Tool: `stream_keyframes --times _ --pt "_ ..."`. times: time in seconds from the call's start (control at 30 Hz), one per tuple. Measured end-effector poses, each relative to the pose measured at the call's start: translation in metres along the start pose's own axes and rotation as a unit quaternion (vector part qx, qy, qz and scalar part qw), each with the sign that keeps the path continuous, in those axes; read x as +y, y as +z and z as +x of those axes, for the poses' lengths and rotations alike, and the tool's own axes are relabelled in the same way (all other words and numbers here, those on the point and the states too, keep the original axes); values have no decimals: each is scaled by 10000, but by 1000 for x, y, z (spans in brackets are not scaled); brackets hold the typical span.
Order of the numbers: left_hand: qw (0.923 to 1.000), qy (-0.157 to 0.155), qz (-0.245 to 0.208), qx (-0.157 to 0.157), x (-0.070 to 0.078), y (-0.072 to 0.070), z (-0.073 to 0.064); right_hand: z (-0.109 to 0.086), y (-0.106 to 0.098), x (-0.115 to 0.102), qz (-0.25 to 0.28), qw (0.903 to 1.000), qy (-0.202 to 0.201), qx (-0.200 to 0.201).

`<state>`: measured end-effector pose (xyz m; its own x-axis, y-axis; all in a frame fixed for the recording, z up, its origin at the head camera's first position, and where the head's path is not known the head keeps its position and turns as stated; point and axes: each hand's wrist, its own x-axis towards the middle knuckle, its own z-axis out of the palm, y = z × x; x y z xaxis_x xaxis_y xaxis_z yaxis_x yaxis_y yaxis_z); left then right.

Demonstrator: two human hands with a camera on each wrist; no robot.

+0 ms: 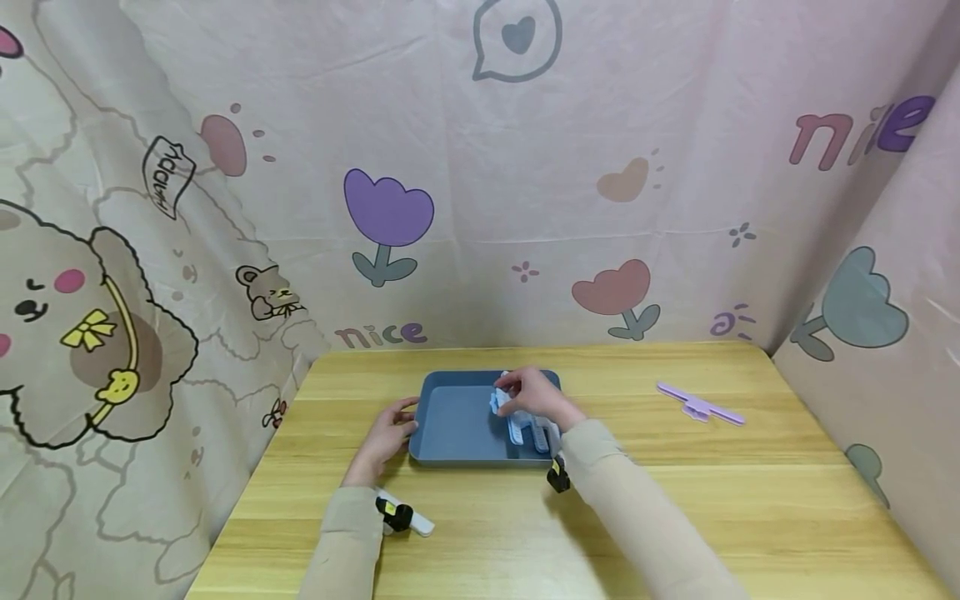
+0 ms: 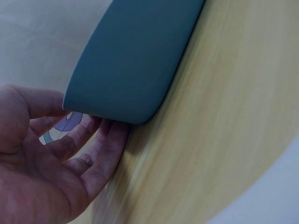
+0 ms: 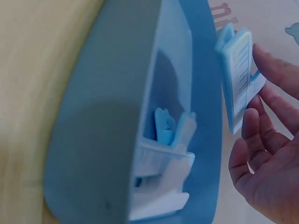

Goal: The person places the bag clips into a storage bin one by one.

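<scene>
A light-blue sealing clip (image 3: 237,74) is pinched between the thumb and fingers of my right hand (image 1: 534,395), above the right part of the blue-grey tray (image 1: 459,425). In the right wrist view, the clip's small grip tab points toward the palm of the right hand (image 3: 275,163). Several pale blue and white clips (image 3: 163,163) lie inside the tray, partly hidden by its wall. At the tray's left end, the left hand (image 1: 388,433) touches the outer wall with loosely bent fingers. The left wrist view shows these fingers (image 2: 105,154) against the tray's corner.
A purple sealing clip (image 1: 697,406) lies on the wooden table (image 1: 630,517), right of the tray. By the left wrist camera (image 1: 396,513) a white strip (image 1: 422,526) shows, partly covered. A printed curtain (image 1: 465,200) hangs behind the table and along both sides.
</scene>
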<state>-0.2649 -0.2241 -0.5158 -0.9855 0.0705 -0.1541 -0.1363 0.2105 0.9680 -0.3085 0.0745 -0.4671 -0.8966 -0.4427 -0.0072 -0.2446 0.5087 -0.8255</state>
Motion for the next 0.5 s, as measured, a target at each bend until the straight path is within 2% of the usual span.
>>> stream_keyframes --times 0.3,0.5 --pt "10000 -13 6 21 -2 0 1 6 15 2 -317 9991 -42 -296" --pt "10000 -34 -4 42 -2 0 2 9 21 8 -536 9981 90 -302"
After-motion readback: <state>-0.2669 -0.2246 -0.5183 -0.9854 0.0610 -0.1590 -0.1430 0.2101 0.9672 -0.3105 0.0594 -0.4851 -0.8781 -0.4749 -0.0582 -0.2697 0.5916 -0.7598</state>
